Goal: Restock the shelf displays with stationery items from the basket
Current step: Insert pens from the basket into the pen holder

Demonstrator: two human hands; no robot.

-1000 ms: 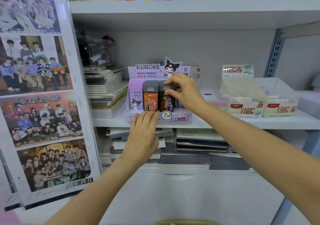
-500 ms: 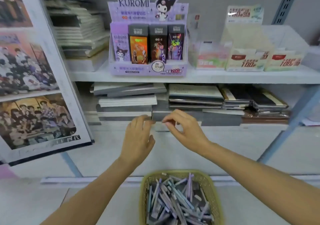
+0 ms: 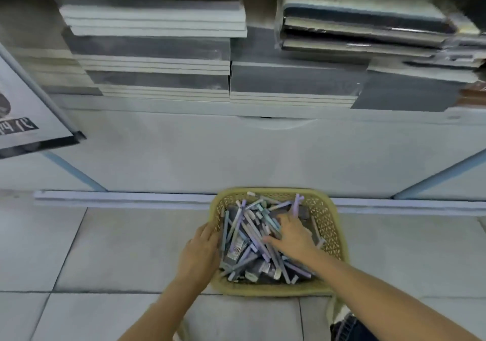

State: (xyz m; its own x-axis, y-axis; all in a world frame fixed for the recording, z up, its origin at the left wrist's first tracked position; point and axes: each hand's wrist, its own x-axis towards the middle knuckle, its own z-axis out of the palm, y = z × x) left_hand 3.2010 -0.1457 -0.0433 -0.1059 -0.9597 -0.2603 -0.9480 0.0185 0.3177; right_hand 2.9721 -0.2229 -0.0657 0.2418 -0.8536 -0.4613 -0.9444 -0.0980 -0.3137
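Yellow woven basket [image 3: 327, 219] of purple and teal pens [image 3: 247, 231] sits on grey floor tiles [image 3: 126, 248] below stacked notebooks [image 3: 157, 48], left hand [image 3: 202, 251] resting flat against its left rim, right hand [image 3: 292, 235] spread open over the pens.

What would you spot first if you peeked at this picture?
A yellow woven basket on the tiled floor grabs the eye, heaped with purple and teal pens. The right hand reaches into the heap, while the left hand touches the basket's left rim. Above them, stacks of notebooks fill the bottom shelf.
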